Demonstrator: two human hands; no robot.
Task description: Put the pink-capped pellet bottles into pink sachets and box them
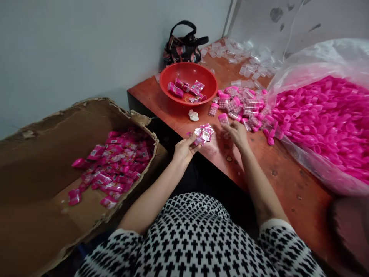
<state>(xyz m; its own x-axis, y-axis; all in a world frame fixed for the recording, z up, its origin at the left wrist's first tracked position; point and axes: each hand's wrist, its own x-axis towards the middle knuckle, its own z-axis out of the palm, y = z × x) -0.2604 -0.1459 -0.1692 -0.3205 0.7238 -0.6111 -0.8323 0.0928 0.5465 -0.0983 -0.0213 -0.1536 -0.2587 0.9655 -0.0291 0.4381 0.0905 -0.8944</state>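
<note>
My left hand (184, 150) is closed at the table's edge, thumb and fingers pinching a shiny pink printed sachet (198, 141). A few more silvery pink packets (206, 131) lie against its fingertips. My right hand (236, 134) is closed round the lower part of a small clear jar with a pink lid (223, 118); its fingers hide most of the jar's body. Just beyond are many similar jars filled with pale pink beads (225, 102), heaped on the table. Between the hands and the bowl rests a crumpled white scrap (193, 115).
A red bowl (164, 86) holding pink packets stands on the orange-brown table (276, 169). Left and lower is a cardboard box (34, 161) with many pink packs. At right bulges a plastic bag (323, 52) of pink spoon-like pieces. Clear containers (256, 57) and a handbag (181, 52) sit behind.
</note>
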